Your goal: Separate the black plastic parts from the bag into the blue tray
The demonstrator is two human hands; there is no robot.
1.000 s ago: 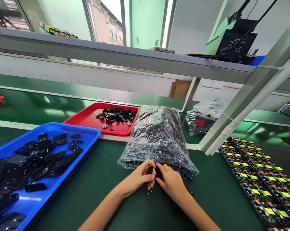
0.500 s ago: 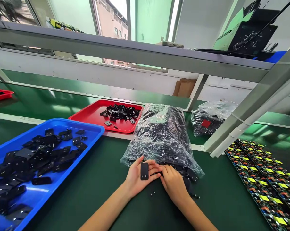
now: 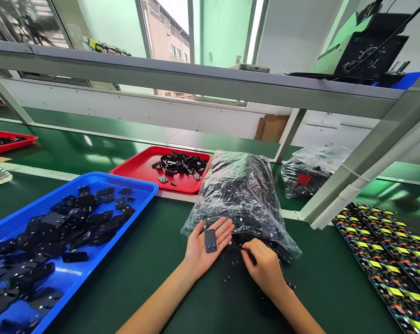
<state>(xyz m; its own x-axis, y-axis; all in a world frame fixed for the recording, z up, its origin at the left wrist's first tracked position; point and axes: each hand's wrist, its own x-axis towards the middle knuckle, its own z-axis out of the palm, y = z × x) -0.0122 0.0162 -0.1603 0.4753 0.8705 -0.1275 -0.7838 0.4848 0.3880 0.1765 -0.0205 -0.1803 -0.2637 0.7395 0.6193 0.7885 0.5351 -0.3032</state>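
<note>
My left hand [image 3: 207,248] is palm up with its fingers stretched out. A small black rectangular plastic piece [image 3: 210,240] with rounded corners lies across its palm and finger bases. Just to the right, my right hand [image 3: 263,264] has thumb and fingertips pinched together at the mouth of a clear plastic bag [image 3: 239,195]. What those fingertips hold, if anything, is too small to make out. Dark parts fill the bag and spill out at its near end, partly behind my right hand. Tiny shiny bits [image 3: 227,279] lie on the green tabletop [image 3: 154,273] between my forearms.
At left stands a blue tray [image 3: 101,260] of black plastic pieces. Behind it, a red tray [image 3: 136,168] holds smaller black parts. Circuit boards [image 3: 387,264] with yellow components lie at right, near a slanted shelf post [image 3: 356,171]. Another bag [image 3: 310,171] sits behind the post.
My right hand has drawn away from the left fingers, to the right and slightly down. The left palm has opened flatter, with the black piece still on it. The view has shifted slightly left.
</note>
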